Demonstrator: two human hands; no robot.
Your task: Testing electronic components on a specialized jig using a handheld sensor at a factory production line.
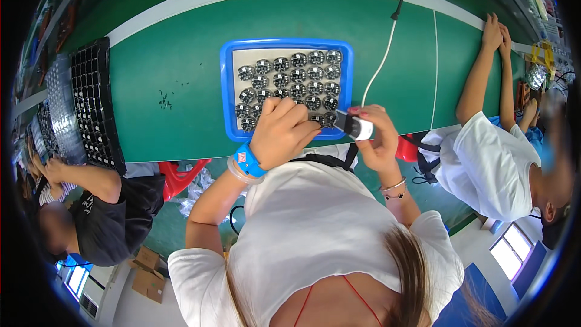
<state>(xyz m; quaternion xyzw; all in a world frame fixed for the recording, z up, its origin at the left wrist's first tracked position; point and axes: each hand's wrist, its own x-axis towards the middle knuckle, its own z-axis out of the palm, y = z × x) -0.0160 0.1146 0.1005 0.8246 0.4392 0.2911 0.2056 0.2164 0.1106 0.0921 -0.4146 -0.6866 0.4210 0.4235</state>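
Observation:
A blue-rimmed tray lies on the green table, with rows of round, shiny black parts on its pale lining. My left hand reaches over the tray's near edge with its fingers curled and pressed together, close to the front row of parts. What those fingers hold, if anything, is hidden. In my right hand is a white-and-black corded device. Its dark end points left, over the tray's near right corner, next to the round parts. A pale cable runs from it up to the far side.
Tiny black bits are scattered on the table left of the tray. A black compartment tray stands farther left. Co-workers sit on both sides; the right one's forearms rest on the table. A red stool stands below the table's edge.

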